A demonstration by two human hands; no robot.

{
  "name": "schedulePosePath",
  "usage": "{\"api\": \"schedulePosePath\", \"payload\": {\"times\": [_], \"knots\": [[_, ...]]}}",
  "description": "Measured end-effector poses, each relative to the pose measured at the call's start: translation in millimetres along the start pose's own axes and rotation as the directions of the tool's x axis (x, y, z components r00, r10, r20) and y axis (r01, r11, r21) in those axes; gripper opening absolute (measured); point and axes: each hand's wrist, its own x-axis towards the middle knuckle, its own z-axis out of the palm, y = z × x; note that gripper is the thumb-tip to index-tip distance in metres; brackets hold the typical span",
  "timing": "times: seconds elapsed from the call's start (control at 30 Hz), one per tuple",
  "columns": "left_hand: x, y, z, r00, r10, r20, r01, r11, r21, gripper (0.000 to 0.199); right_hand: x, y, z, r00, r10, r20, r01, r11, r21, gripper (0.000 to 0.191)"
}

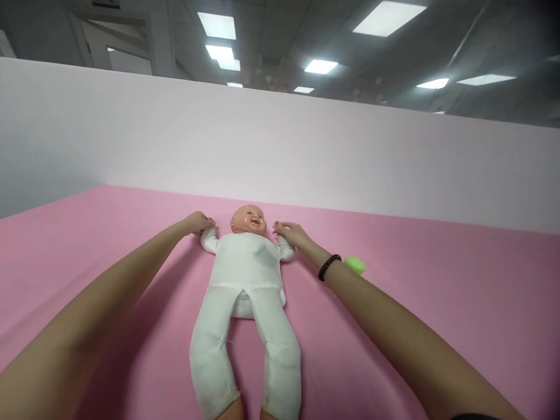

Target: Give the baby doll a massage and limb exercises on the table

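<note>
A baby doll (247,262) with a white cloth body and a smiling plastic head lies on its back on the pink sheet (153,280). Its head points away from me and its legs come toward me, the feet cut off by the lower frame edge. At the doll's raised arm on the left, my left hand (199,222) is closed round its small hand. My right hand (294,234), below a black beaded bracelet (329,267), pinches the doll's other hand beside its head. Both of the doll's arms are bent upward.
A light green oval object (354,265) lies on the sheet just beyond my right forearm. Behind the doll a white wall panel (280,151) runs across the whole view. Ceiling lights and a door (120,55) show above it.
</note>
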Motion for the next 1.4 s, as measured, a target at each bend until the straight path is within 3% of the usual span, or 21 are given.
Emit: {"api": "schedulePosePath", "payload": {"times": [0.13,0.17,0.23,0.33,0.4,0.47,0.53,0.63,0.67,0.73,0.8,0.9,1.0,1.07,1.1,1.17,1.23,1.27,1.3,1.33,1.4], "knots": [[-45,-10,-14.3,0.960,0.240,-0.148,-0.261,0.955,-0.143,0.041,-55,-22,-36,0.983,-0.174,-0.062,0.179,0.978,0.102,0.036],[-59,-17,-16.5,0.916,0.326,-0.236,-0.368,0.916,-0.163,0.044,-72,-22,-45,0.976,-0.202,-0.076,0.209,0.973,0.100,0.041],[-88,-37,-18.6,0.841,0.472,-0.264,-0.520,0.841,-0.153,0.040,-104,-12,-58,0.943,-0.326,-0.071,0.327,0.945,0.013,0.045],[-122,-61,-19.2,0.811,0.585,-0.017,-0.580,0.799,-0.160,0.019,-142,24,-63,0.860,-0.494,0.129,0.510,0.848,-0.148,0.022],[-135,-68,-19.9,0.792,0.593,0.144,-0.569,0.803,-0.177,0.011,-158,48,-62,0.823,-0.525,0.217,0.567,0.787,-0.245,0.022],[-141,-67,-20.6,0.779,0.606,0.163,-0.582,0.795,-0.172,0.017,-162,59,-62,0.806,-0.530,0.264,0.589,0.761,-0.271,0.026],[-141,-62,-18.9,0.793,0.607,0.053,-0.595,0.790,-0.146,0.013,-154,52,-64,0.802,-0.554,0.224,0.596,0.763,-0.249,0.024],[-125,-49,-9.9,0.787,0.552,-0.277,-0.601,0.788,-0.135,0.027,-120,16,-65,0.829,-0.557,-0.050,0.538,0.819,-0.200,0.037],[-115,-43,-5.6,0.786,0.489,-0.379,-0.575,0.802,-0.159,0.033,-104,3,-62,0.862,-0.489,-0.130,0.465,0.867,-0.177,0.041],[-86,-32,3.5,0.819,0.300,-0.488,-0.453,0.861,-0.230,0.046,-70,-17,-50,0.929,-0.329,-0.170,0.304,0.940,-0.155,0.032],[-53,-20,11.8,0.888,0.127,-0.442,-0.262,0.929,-0.260,0.046,-37,-24,-31,0.961,-0.224,-0.160,0.193,0.963,-0.186,0.016],[-12,-8,20.6,0.942,0.019,-0.336,-0.099,0.969,-0.225,0.036,-4,-19,-5,0.992,-0.085,-0.097,0.061,0.973,-0.222,0.025],[1,-2,22.9,0.966,0.011,-0.259,-0.065,0.977,-0.201,0.033,-3,-16,1,0.996,-0.075,-0.051,0.064,0.979,-0.193,0.026],[-10,-3,21.2,0.964,0.064,-0.257,-0.117,0.973,-0.198,0.034,-19,-18,-11,0.991,-0.129,-0.046,0.121,0.982,-0.143,0.016],[-21,-6,19.9,0.956,0.119,-0.269,-0.175,0.966,-0.193,0.038,-32,-18,-20,0.985,-0.167,-0.047,0.160,0.981,-0.113,0.014],[-51,-16,17.6,0.917,0.272,-0.292,-0.328,0.931,-0.162,0.050,-62,-13,-42,0.968,-0.248,-0.046,0.245,0.967,-0.069,0.034],[-85,-31,16.3,0.759,0.583,-0.289,-0.614,0.789,-0.018,0.046,-94,2,-61,0.913,-0.407,-0.013,0.406,0.912,-0.058,0.043],[-101,-40,15.8,0.699,0.660,-0.274,-0.670,0.739,0.071,0.039,-108,13,-67,0.871,-0.490,0.032,0.491,0.869,-0.060,0.038],[-115,-48,14.9,0.666,0.704,-0.245,-0.699,0.704,0.124,0.034,-121,25,-71,0.840,-0.532,0.106,0.539,0.841,-0.056,0.031],[-126,-56,13.2,0.662,0.730,-0.171,-0.718,0.683,0.134,0.030,-132,38,-73,0.809,-0.547,0.216,0.571,0.819,-0.064,0.025],[-140,-69,6.2,0.694,0.720,0.003,-0.718,0.691,0.084,0.027,-146,60,-72,0.754,-0.569,0.328,0.625,0.775,-0.092,0.026]]}}
